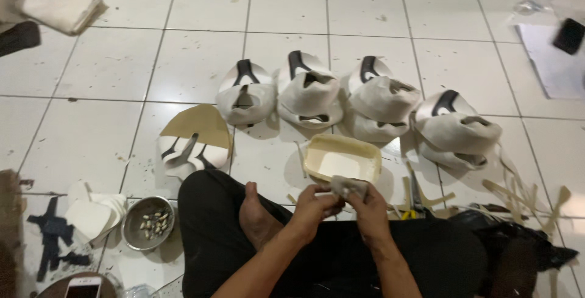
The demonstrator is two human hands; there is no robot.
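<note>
Grey cloth scrap [348, 186] in the grip of left hand [314, 208] and right hand [367, 212], cream tray [342, 158] just beyond

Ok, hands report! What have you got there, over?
Left hand and right hand both pinching a small grey cloth piece. Cream tray just beyond. Nothing between them.

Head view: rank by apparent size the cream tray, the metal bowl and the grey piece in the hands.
1. Cream tray, largest.
2. Metal bowl, clearly smaller; it sits nearer the camera, so the real gap may be wider.
3. Grey piece, smallest, partly covered by both hands.
</note>
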